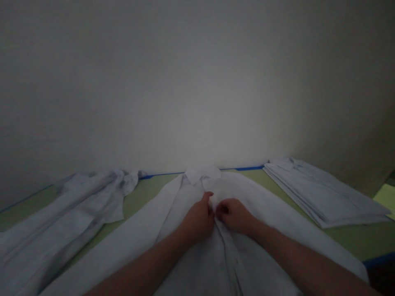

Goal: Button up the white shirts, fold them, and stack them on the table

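Along the middle of the green bench point(148, 191), a long-sleeved white shirt point(203, 261) lies spread, collar point(202, 175) at the far edge. Over its front placket point(224, 246), the left hand point(199, 218) and right hand point(235, 216) have their fingers curled in close, though whether they grip the cloth I cannot tell. Best to pinch only the edges, match both fronts level below the collar, and avoid dragging the sleeves.
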`<state>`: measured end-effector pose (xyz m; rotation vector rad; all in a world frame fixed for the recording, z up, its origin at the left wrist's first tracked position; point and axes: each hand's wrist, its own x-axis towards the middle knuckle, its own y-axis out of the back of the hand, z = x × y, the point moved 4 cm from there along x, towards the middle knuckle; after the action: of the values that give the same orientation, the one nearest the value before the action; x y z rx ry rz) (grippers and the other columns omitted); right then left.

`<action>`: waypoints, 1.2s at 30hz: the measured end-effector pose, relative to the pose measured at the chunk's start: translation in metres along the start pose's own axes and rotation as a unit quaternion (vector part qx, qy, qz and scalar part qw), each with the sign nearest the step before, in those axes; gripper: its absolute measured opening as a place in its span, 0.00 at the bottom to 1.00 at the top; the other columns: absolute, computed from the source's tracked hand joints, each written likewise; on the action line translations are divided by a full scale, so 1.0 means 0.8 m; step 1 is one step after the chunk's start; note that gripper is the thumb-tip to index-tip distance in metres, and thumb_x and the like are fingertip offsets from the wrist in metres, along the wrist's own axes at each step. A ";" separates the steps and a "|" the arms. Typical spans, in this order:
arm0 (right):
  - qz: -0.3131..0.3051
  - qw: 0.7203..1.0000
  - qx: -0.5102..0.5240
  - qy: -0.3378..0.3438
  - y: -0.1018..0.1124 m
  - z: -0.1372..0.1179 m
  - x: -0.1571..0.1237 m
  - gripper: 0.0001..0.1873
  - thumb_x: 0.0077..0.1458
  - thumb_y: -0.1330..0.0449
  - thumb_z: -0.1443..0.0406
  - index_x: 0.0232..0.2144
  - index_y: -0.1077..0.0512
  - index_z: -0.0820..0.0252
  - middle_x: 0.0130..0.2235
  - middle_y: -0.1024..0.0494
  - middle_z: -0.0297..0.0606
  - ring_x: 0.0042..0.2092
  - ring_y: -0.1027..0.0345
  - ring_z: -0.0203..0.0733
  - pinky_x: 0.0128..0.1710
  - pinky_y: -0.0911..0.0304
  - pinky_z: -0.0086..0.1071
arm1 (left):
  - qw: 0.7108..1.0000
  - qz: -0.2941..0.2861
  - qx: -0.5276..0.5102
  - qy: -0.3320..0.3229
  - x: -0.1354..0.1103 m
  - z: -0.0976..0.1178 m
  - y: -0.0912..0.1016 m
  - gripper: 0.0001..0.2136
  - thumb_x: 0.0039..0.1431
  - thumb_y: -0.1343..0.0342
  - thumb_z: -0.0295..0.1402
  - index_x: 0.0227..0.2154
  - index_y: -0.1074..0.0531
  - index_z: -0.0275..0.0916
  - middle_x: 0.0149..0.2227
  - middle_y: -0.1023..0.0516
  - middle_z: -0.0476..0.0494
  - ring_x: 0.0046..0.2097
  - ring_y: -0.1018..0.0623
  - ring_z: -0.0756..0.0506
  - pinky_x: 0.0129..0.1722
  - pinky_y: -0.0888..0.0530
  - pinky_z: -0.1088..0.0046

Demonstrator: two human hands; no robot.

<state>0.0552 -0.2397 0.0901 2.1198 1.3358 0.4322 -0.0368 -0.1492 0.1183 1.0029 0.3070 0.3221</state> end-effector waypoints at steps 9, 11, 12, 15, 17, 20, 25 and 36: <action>-0.098 0.985 -0.074 0.124 0.031 -0.020 -0.037 0.27 0.41 0.39 0.63 0.48 0.32 0.58 0.37 0.27 0.37 0.35 0.35 0.37 0.35 0.42 0.27 | 0.977 -0.049 0.164 -0.124 -0.015 0.002 0.008 0.19 0.50 0.49 0.40 0.45 0.31 0.39 0.54 0.36 0.37 0.55 0.36 0.38 0.54 0.41 0.64; -0.096 0.984 -0.090 0.123 0.041 -0.025 -0.057 0.31 0.43 0.39 0.57 0.51 0.34 0.58 0.42 0.28 0.41 0.41 0.36 0.41 0.41 0.42 0.31 | 0.972 -0.095 0.176 -0.127 -0.023 -0.004 0.006 0.31 0.51 0.51 0.48 0.56 0.41 0.39 0.61 0.46 0.38 0.61 0.46 0.37 0.58 0.48 0.61; -0.085 0.984 -0.100 0.121 0.043 -0.027 -0.068 0.30 0.46 0.41 0.55 0.52 0.35 0.59 0.45 0.30 0.43 0.45 0.37 0.43 0.46 0.43 0.33 | 0.969 -0.118 0.179 -0.124 -0.028 -0.007 0.004 0.34 0.52 0.54 0.52 0.59 0.47 0.39 0.63 0.51 0.38 0.63 0.51 0.37 0.59 0.51 0.60; -0.074 0.982 -0.137 0.106 0.035 -0.023 -0.098 0.30 0.55 0.51 0.52 0.56 0.40 0.59 0.56 0.38 0.47 0.57 0.48 0.49 0.56 0.53 0.40 | 0.964 -0.147 0.190 -0.116 -0.035 -0.014 0.000 0.37 0.55 0.63 0.56 0.62 0.56 0.39 0.65 0.58 0.40 0.64 0.59 0.40 0.61 0.57 0.60; -0.081 0.979 -0.157 0.100 0.022 -0.014 -0.108 0.33 0.58 0.55 0.50 0.60 0.48 0.61 0.62 0.50 0.47 0.62 0.61 0.51 0.59 0.61 0.44 | 0.963 -0.142 0.196 -0.120 -0.033 -0.017 -0.002 0.37 0.55 0.65 0.57 0.62 0.57 0.39 0.65 0.60 0.41 0.65 0.60 0.40 0.61 0.58 0.60; -0.093 0.975 -0.173 0.106 0.006 0.001 -0.102 0.35 0.59 0.60 0.49 0.62 0.56 0.64 0.64 0.61 0.46 0.64 0.72 0.51 0.61 0.68 0.45 | 0.962 -0.131 0.204 -0.123 -0.019 -0.022 -0.003 0.38 0.54 0.65 0.57 0.62 0.56 0.38 0.64 0.58 0.40 0.64 0.59 0.40 0.61 0.58 0.61; -0.098 0.970 -0.189 0.116 0.007 0.021 -0.047 0.38 0.59 0.61 0.48 0.62 0.56 0.67 0.64 0.61 0.48 0.64 0.71 0.51 0.61 0.68 0.44 | 0.962 -0.120 0.221 -0.103 0.024 -0.039 -0.004 0.37 0.55 0.66 0.57 0.61 0.52 0.35 0.64 0.55 0.37 0.64 0.56 0.40 0.60 0.56 0.63; -0.017 0.980 -0.156 0.121 0.029 0.027 0.027 0.30 0.58 0.54 0.56 0.58 0.44 0.70 0.58 0.42 0.50 0.60 0.52 0.45 0.58 0.57 0.36 | 0.978 -0.057 0.195 -0.050 0.069 -0.049 0.010 0.32 0.52 0.53 0.50 0.55 0.41 0.33 0.57 0.39 0.32 0.59 0.40 0.39 0.57 0.47 0.67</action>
<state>0.0929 -0.2344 0.0876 1.8254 1.3337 0.8505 -0.0027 -0.0929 0.1002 1.3766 0.3414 0.1069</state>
